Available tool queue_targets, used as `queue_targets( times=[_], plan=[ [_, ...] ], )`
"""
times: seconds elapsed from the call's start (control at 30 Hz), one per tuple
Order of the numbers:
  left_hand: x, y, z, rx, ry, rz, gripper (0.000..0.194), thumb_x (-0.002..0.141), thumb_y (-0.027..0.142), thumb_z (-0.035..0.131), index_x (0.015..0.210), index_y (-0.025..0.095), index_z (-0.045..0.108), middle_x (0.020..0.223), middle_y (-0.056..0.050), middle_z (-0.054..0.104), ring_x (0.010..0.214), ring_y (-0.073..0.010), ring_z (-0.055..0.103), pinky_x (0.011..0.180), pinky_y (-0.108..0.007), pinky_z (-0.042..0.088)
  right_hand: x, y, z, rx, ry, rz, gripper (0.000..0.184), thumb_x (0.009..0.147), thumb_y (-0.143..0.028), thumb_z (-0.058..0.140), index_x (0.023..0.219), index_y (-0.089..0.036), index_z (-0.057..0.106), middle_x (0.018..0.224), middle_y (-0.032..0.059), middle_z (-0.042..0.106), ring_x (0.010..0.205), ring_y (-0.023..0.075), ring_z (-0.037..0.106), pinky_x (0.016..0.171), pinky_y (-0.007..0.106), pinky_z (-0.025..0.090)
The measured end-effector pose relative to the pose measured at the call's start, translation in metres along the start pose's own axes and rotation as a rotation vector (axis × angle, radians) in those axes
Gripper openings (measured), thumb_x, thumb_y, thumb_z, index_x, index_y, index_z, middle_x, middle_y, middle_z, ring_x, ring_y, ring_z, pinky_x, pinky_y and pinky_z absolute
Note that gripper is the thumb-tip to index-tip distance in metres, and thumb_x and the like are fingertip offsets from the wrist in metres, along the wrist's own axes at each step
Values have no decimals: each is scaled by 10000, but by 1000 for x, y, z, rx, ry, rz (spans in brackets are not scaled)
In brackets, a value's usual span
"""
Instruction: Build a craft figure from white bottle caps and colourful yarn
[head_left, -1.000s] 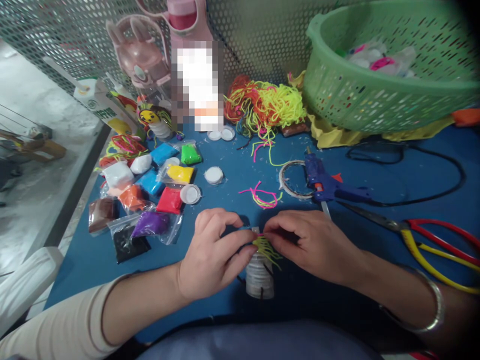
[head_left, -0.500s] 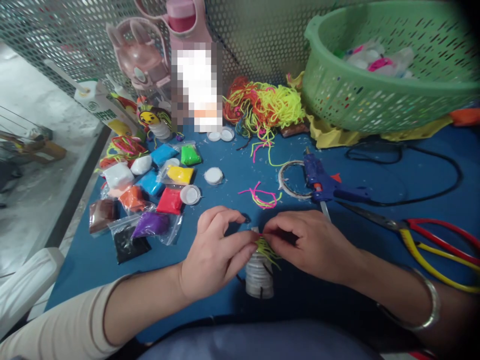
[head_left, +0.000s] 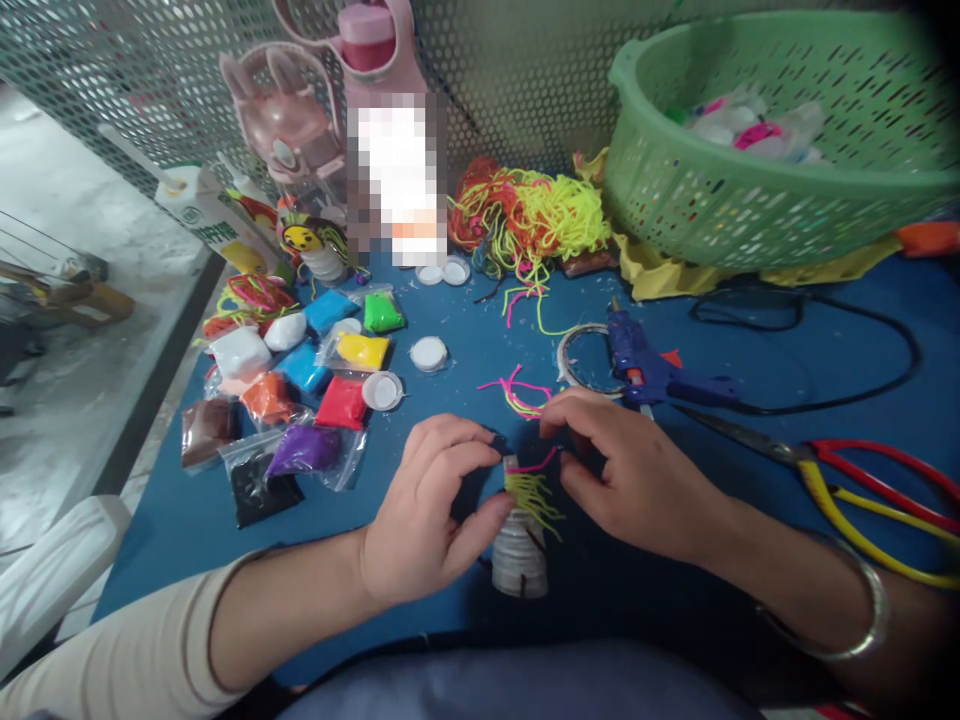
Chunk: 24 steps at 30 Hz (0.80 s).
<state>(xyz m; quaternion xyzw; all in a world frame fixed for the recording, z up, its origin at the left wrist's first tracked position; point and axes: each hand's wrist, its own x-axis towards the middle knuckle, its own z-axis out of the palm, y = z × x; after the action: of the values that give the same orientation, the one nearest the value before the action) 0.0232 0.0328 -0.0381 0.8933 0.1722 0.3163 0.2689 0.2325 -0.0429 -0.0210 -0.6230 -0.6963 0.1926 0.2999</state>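
Observation:
In front of me a stack of ribbed translucent plastic pieces (head_left: 519, 560) lies on the table, with dark cord at its sides and front. A yellow-green yarn fringe (head_left: 531, 495) hangs over its far end, and a short pink yarn strand (head_left: 536, 464) sticks out to the right there. My left hand (head_left: 435, 510) is open, its thumb against the fringe's left side and its fingers apart from the thumb. To the right, my right hand (head_left: 630, 475) is open, thumb and forefinger spread around the pink strand's loose end without pinching it.
A blue glue gun (head_left: 637, 360) rests on a tape roll (head_left: 574, 375); red-and-yellow scissors (head_left: 810, 465) lie right. Bagged coloured clay (head_left: 304, 450) covers the left. Behind are tangled yarn (head_left: 540, 215), a green basket (head_left: 750, 200) and a pink bottle (head_left: 289, 110). Yarn scraps (head_left: 521, 390) lie ahead.
My fingertips have come apart at the top of the stack. My right hand has let go of the pink strand and opened; the strand now shows. My left finger and thumb have also spread.

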Motion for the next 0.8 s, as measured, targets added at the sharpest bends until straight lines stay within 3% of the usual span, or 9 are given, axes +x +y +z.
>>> queue_targets(
  times=[0.17, 0.3, 0.6, 0.8],
  plan=[
    [0, -5, 1, -109, 131, -218, 214, 835, 122, 554, 1013, 203, 468, 979, -66, 538, 936, -181, 529, 832, -342, 465, 2, 6, -2, -15, 138, 51, 270, 783, -35, 501, 977, -219, 530, 919, 27, 594, 718, 143, 546, 640, 273, 456],
    [6, -12, 1, -137, 165, -383, 130, 851, 171, 575, 820, 202, 453, 791, 0, 501, 722, -122, 494, 678, -261, 445, 5, 9, -2, -67, 144, 54, 173, 833, -98, 528, 959, -216, 533, 916, 33, 598, 751, 153, 559, 644, 277, 455],
    [16, -15, 1, -422, 166, -482, 83, 787, 210, 702, 730, 174, 655, 780, -19, 702, 751, -139, 657, 727, -265, 528, 4, 7, 4, -25, 119, 12, 176, 848, -104, 538, 987, -210, 560, 905, 34, 640, 826, 165, 624, 706, 285, 495],
    [15, -12, -6, -405, 102, -507, 107, 840, 258, 640, 770, 179, 658, 708, 0, 675, 642, -110, 598, 617, -231, 489, 3, 5, 6, -32, 113, 11, 188, 861, -112, 537, 1016, -213, 573, 920, 35, 655, 837, 168, 627, 732, 299, 499]
  ],
)
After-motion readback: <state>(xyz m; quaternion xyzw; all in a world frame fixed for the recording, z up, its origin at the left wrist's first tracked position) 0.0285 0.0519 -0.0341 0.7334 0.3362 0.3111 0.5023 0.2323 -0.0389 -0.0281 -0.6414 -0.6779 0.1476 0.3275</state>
